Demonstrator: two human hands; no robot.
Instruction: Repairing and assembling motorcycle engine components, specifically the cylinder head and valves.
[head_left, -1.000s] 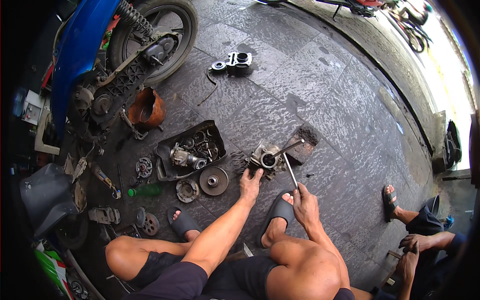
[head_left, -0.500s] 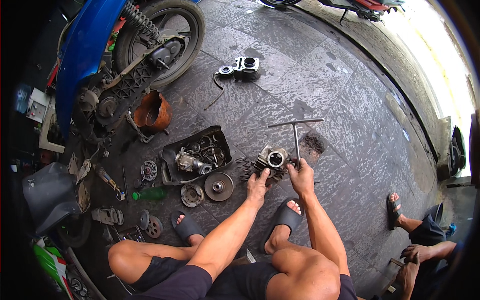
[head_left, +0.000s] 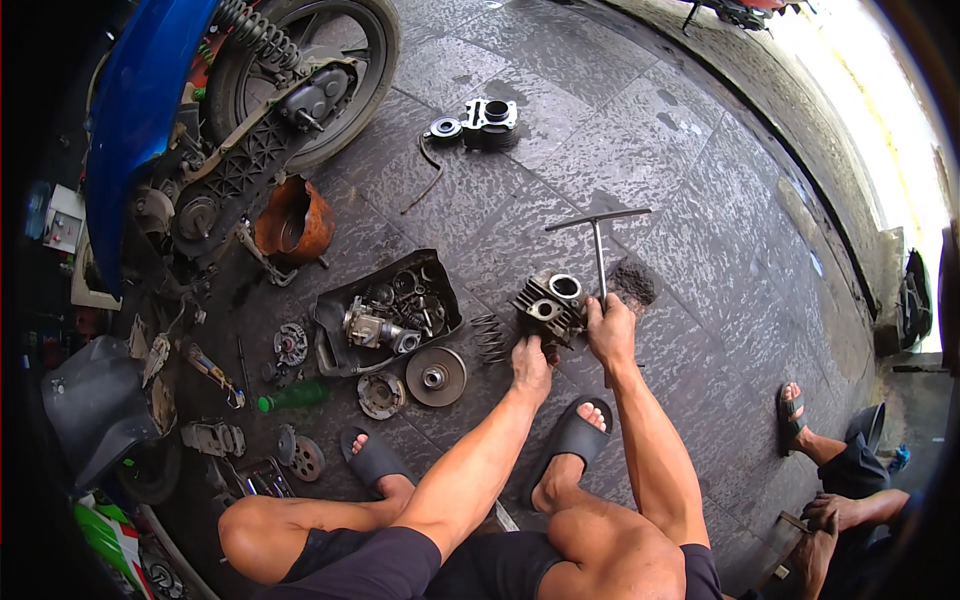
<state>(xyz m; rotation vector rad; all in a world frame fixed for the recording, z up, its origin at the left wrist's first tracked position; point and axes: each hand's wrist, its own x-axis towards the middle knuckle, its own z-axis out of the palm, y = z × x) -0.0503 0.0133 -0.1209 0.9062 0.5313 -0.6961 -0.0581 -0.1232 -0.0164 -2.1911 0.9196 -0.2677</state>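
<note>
the finned engine part [head_left: 552, 300] has turned in the grip of my left hand [head_left: 533, 370], beside the coil spring [head_left: 490, 338], my right hand [head_left: 612, 335] clasping the t-handle wrench [head_left: 599, 250]; i judge the part heavy, rigid, perhaps greasy, best held round its body

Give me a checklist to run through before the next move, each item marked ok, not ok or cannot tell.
1. Left hand steadying the finned metal part: ok, it grips the near side.
2. Right hand on the T-handle tool: ok, closed around the shaft below the crossbar.
3. Tool's lower end seated: cannot tell, the right hand hides it.
4. Hands protected: not ok, both are bare.
5. Loose parts all inside the black tray: not ok, the coil spring lies outside it on the floor.
</note>
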